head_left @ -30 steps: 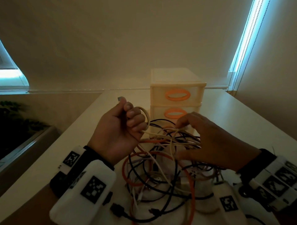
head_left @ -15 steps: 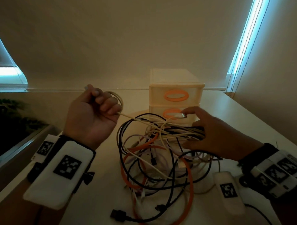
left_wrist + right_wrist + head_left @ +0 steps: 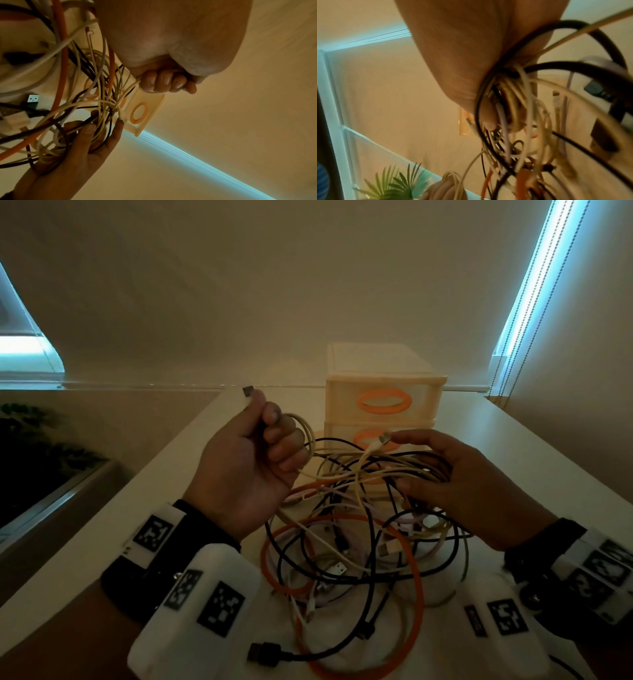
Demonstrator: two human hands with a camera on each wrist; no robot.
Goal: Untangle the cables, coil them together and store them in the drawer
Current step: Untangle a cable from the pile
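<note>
A tangle of cables (image 3: pixel 342 559), black, cream, lilac and orange, lies on the white table (image 3: pixel 513 460) in front of a cream drawer unit (image 3: pixel 383 378) with orange handles. My left hand (image 3: pixel 281 446) is a fist round a small coil of cream cable (image 3: pixel 308 436); a dark plug (image 3: pixel 248 391) sticks out above the thumb. In the left wrist view the fingers (image 3: pixel 164 82) curl over that cable. My right hand (image 3: pixel 411 460) holds a raised bundle of strands between thumb and fingers, and a cream plug (image 3: pixel 385 437) sits at its index fingertip. The right wrist view shows the strands (image 3: pixel 513 108) looped through the fingers.
Both drawers of the unit are closed. A black USB plug (image 3: pixel 263 657) lies at the near edge of the tangle, and an orange loop (image 3: pixel 416 594) runs round its right side. A plant (image 3: pixel 30 446) stands beyond the table's left edge. Window blinds (image 3: pixel 534 285) hang at the right.
My left hand drew the cream cable out to the left, then came back in toward the tangle. My right hand lifted its bundle higher, the cream plug now at its fingertip.
</note>
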